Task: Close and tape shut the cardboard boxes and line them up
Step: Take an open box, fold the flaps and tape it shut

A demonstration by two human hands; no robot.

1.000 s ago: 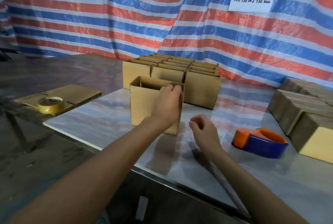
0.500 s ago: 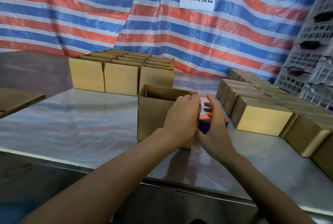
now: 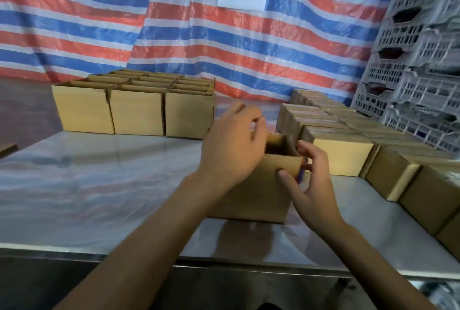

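- Closing step — my left hand (image 3: 234,142) curls its fingers over the open box (image 3: 254,195) rim, my right hand (image 3: 313,185) grips its corner.
- Next, I'd judge: fold the flaps inward.

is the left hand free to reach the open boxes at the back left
Probably yes: the left hand is on the near box, and only bare table lies between that and the open boxes.

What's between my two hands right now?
An open cardboard box; left hand at its top rim, right hand at its right corner. Head view shows it.
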